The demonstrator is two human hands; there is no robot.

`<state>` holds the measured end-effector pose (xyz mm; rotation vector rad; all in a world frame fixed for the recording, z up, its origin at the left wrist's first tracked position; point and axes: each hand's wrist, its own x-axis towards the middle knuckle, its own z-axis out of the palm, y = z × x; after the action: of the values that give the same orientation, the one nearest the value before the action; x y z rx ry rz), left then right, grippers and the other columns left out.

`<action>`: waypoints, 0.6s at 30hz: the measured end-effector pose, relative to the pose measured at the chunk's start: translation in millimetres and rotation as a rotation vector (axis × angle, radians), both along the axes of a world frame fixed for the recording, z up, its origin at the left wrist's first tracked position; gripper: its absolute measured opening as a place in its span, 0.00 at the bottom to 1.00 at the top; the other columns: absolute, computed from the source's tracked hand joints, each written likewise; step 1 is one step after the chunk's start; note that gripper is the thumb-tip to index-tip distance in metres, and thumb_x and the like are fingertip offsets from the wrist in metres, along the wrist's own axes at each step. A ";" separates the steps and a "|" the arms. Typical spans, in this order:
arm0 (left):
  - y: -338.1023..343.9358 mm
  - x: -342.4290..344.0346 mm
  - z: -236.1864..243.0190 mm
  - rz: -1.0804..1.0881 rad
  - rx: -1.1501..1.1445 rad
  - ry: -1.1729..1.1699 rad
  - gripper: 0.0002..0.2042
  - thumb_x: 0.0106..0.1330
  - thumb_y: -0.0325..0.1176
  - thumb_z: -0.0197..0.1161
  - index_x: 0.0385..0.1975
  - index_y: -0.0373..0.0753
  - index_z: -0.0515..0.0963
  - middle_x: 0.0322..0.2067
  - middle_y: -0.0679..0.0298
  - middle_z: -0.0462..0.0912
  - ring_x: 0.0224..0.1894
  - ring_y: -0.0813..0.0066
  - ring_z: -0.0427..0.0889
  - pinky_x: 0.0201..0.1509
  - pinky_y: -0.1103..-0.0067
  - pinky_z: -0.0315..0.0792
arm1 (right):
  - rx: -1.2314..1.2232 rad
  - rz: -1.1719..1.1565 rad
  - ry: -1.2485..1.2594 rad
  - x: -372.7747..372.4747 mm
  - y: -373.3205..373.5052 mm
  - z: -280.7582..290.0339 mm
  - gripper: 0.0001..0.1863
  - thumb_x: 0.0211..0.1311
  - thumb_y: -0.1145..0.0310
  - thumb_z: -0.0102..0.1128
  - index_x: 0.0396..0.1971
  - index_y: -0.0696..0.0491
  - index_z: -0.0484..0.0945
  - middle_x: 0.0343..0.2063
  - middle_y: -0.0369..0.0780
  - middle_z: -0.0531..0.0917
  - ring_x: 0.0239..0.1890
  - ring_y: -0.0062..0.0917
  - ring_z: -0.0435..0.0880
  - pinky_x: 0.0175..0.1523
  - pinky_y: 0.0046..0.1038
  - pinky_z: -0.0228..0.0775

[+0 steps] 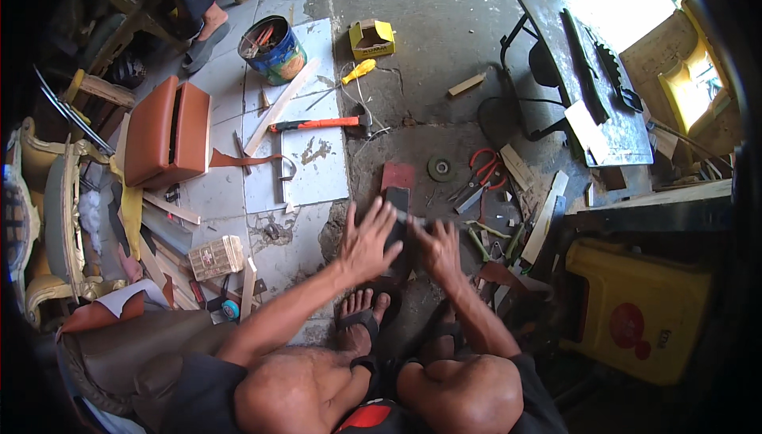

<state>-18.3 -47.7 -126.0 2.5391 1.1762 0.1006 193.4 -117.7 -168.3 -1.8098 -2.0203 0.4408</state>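
A dark rectangular block (396, 204), like a whetstone, rests on a red board (399, 175) between my feet. My left hand (367, 243) lies over the block's left part, fingers stretched out, with the fingertips at the end of a thin metal tool (409, 219). My right hand (440, 255) is at the block's right, closed on that tool, whose shape is partly hidden. Right of the board are a green round disc (441, 168), red-handled scissors (487, 165) and other small tools. A hammer (318, 123) with an orange handle lies beyond on a white tile.
A brown cushioned box (166, 133), wood strips, a paint bucket (272, 65), a yellow box (371, 39) and screwdriver (359, 70) surround me. A metal table (627, 144) and yellow plastic furniture (643, 299) stand right. Another person's sandaled foot (205, 42) is at upper left.
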 end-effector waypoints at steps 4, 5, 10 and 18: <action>-85.1 -25.5 2.6 0.015 -0.099 -0.011 0.35 0.74 0.54 0.54 0.72 0.32 0.69 0.75 0.51 0.65 0.81 0.55 0.55 0.79 0.40 0.38 | -0.103 0.045 0.050 -15.7 -88.0 8.7 0.35 0.59 0.72 0.58 0.69 0.33 0.78 0.45 0.48 0.78 0.44 0.49 0.74 0.47 0.49 0.68; -80.9 -29.5 2.6 0.035 -0.096 -0.008 0.35 0.74 0.54 0.54 0.72 0.32 0.69 0.75 0.51 0.65 0.81 0.55 0.55 0.79 0.40 0.39 | -0.158 0.057 0.082 -21.1 -89.2 12.8 0.35 0.58 0.72 0.59 0.69 0.33 0.78 0.45 0.48 0.77 0.44 0.49 0.74 0.47 0.49 0.69; 27.4 1.5 -13.9 0.057 0.051 -0.014 0.36 0.75 0.56 0.51 0.74 0.34 0.66 0.76 0.53 0.64 0.82 0.57 0.53 0.81 0.42 0.36 | -0.004 -0.033 -0.010 -6.9 37.6 15.0 0.36 0.58 0.71 0.60 0.70 0.33 0.76 0.44 0.49 0.78 0.46 0.49 0.75 0.51 0.49 0.69; -84.6 -22.8 6.5 0.016 -0.094 0.011 0.37 0.74 0.57 0.52 0.73 0.32 0.67 0.76 0.51 0.64 0.82 0.56 0.54 0.79 0.40 0.37 | -0.145 0.039 0.030 -17.3 -83.5 17.8 0.37 0.60 0.72 0.58 0.71 0.31 0.75 0.44 0.49 0.78 0.46 0.51 0.75 0.51 0.51 0.69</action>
<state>-41.1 -132.3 -119.5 2.4523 1.1774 0.0344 176.1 -201.2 -150.5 -1.8379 -2.0535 0.6374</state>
